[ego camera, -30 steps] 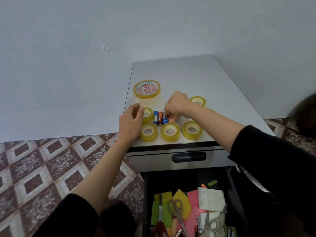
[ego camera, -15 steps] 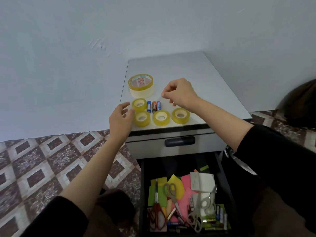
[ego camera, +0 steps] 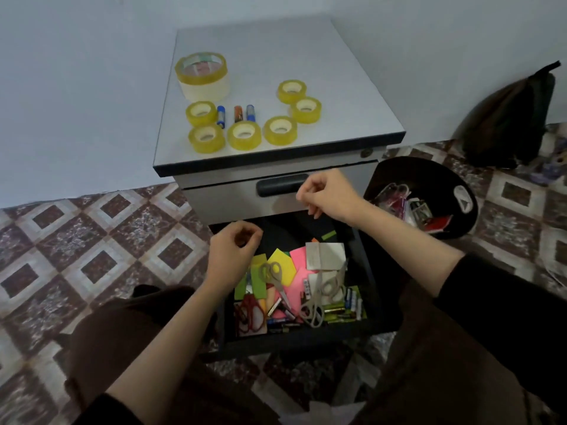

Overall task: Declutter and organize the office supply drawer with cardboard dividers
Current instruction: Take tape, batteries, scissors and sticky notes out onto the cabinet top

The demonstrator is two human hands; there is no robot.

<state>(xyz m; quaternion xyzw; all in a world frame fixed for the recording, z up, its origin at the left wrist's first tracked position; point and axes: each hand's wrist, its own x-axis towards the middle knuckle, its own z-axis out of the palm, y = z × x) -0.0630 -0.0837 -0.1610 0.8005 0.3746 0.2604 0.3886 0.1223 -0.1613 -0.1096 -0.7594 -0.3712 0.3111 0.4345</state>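
The lower black drawer (ego camera: pixel 369 273) is pulled out and full of loose supplies: coloured sticky notes (ego camera: pixel 280 265), grey scissors (ego camera: pixel 319 297), red-handled scissors (ego camera: pixel 250 314) and batteries (ego camera: pixel 351 303). My left hand (ego camera: pixel 234 259) hovers over the drawer's back left corner, fingers loosely curled, holding nothing. My right hand (ego camera: pixel 328 196) hangs in front of the shut upper drawer's handle (ego camera: pixel 277 185), also loosely curled and empty. On the cabinet top (ego camera: pixel 337 72) lie several small yellow tape rolls (ego camera: pixel 244 134), one large tape roll (ego camera: pixel 202 73) and three batteries (ego camera: pixel 237 113).
A black round container (ego camera: pixel 460 179) with clips and small items stands on the floor right of the cabinet. A dark bag (ego camera: pixel 509 118) leans against the wall further right. Patterned floor tiles (ego camera: pixel 92 256) lie to the left. My knees flank the drawer.
Both hands have left the batteries and tape rolls on the cabinet top and come down to the open drawer. The view has tilted down.
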